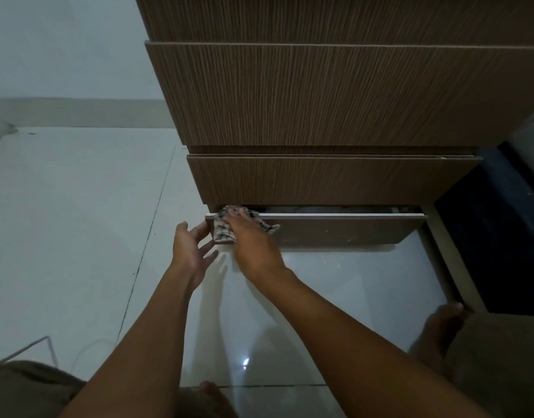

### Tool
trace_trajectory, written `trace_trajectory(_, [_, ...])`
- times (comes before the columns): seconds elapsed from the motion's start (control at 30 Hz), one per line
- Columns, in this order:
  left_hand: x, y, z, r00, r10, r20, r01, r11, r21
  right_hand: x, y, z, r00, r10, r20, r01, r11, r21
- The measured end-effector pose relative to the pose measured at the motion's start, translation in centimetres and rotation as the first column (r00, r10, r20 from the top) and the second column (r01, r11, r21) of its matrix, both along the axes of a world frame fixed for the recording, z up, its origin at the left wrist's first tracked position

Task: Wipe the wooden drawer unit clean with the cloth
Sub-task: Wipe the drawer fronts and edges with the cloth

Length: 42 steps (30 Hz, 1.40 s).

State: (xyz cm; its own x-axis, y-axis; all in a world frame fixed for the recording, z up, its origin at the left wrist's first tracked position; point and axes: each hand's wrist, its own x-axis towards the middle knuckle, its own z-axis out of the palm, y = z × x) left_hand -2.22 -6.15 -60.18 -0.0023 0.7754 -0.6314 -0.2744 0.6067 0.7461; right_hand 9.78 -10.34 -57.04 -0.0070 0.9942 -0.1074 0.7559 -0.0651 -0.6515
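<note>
Fingers [241,219] of our right hand [253,242] lie flat and close together on the cloth [226,229], pressing it against the left end of the bottom drawer [335,229] of the wooden drawer unit [304,95]. From the head view we see that this drawer is pulled out a little, its front standing forward of the two closed fronts above it, and the checked cloth is draped over its top edge and down its face. Our left hand [190,248] sits just beside the drawer's left corner with its fingers spread and loosely curled, the fingertips near the edge; we cannot tell whether they touch it. Both forearms reach forward over the pale tiled floor [78,221]. Our bare feet [440,330] rest on the floor below the arms, one of them near the dark gap to the right of the unit.
</note>
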Motion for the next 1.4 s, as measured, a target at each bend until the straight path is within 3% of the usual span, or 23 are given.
trace_trajectory(0.07, [-0.4, 0.0, 0.1, 0.999, 0.019, 0.035, -0.019, 1.0, -0.004, -0.4, 0.2, 0.9, 0.99, 0.062, -0.13, -0.072, 0.995, -0.068])
trace_trajectory(0.13, [-0.5, -0.1, 0.2, 0.997, 0.044, 0.065, -0.043, 0.999, -0.005, -0.8, -0.6, 1.3, 0.978, 0.104, -0.181, -0.107, 0.994, -0.006])
trace_trajectory(0.27, [-0.7, -0.1, -0.1, 0.998, 0.019, 0.067, -0.019, 1.0, -0.01, -1.1, -1.2, 0.2, 0.992, -0.089, -0.085, 0.103, 0.977, 0.185])
trace_trajectory(0.33, [-0.7, -0.1, -0.2, 0.999, 0.0, 0.042, 0.001, 1.0, -0.005, -1.1, -0.5, -0.3, 0.991, -0.133, 0.006, 0.131, 0.982, 0.138])
trace_trajectory(0.4, [-0.8, -0.1, -0.3, 0.999, 0.0, 0.035, 0.0, 1.0, -0.002, -1.4, 0.2, -0.6, 0.998, -0.053, 0.045, 0.05, 0.997, 0.066])
trace_trajectory(0.5, [-0.7, 0.1, -0.5, 1.0, 0.025, 0.013, -0.025, 1.0, 0.002, -1.1, -0.1, -0.7, 0.989, 0.064, -0.131, -0.062, 0.998, 0.016])
trace_trajectory(0.57, [-0.3, 0.1, -0.5, 0.999, 0.022, -0.037, -0.021, 1.0, 0.022, 0.0, -1.5, -1.1, 0.953, 0.032, -0.301, -0.019, 0.999, 0.049])
trace_trajectory(0.63, [0.3, 0.2, -0.5, 0.994, 0.015, -0.11, -0.009, 0.998, 0.056, 1.7, -3.6, -1.8, 0.87, -0.073, -0.488, 0.129, 0.988, 0.083])
trace_trajectory(0.73, [1.0, 0.3, -1.1, 0.963, 0.048, -0.264, -0.026, 0.996, 0.087, 4.6, -6.7, -3.1, 0.66, -0.328, -0.676, 0.439, 0.898, -0.007])
trace_trajectory(0.9, [2.0, 0.6, -1.1, 0.932, 0.142, -0.334, -0.111, 0.988, 0.109, 10.8, -10.7, -6.5, 0.201, -0.707, -0.678, 0.84, 0.481, -0.253])
trace_trajectory(1.0, [2.7, 0.7, -0.8, 0.922, 0.152, -0.356, -0.119, 0.986, 0.113, 14.8, -12.2, -7.7, -0.107, -0.736, -0.669, 0.89, 0.23, -0.394])
trace_trajectory(1.07, [2.8, 1.0, -0.8, 0.922, 0.159, -0.353, -0.123, 0.985, 0.121, 17.1, -12.4, -7.8, -0.24, -0.707, -0.665, 0.883, 0.126, -0.453])
trace_trajectory(1.13, [2.9, 1.3, -0.9, 0.93, 0.16, -0.332, -0.121, 0.984, 0.133, 18.9, -11.9, -7.7, -0.249, -0.7, -0.67, 0.891, 0.105, -0.441])
trace_trajectory(1.4, [3.2, 2.1, -1.5, 0.963, 0.126, -0.237, -0.094, 0.985, 0.143, 21.5, -8.1, -6.8, -0.122, -0.677, -0.726, 0.953, 0.124, -0.275])
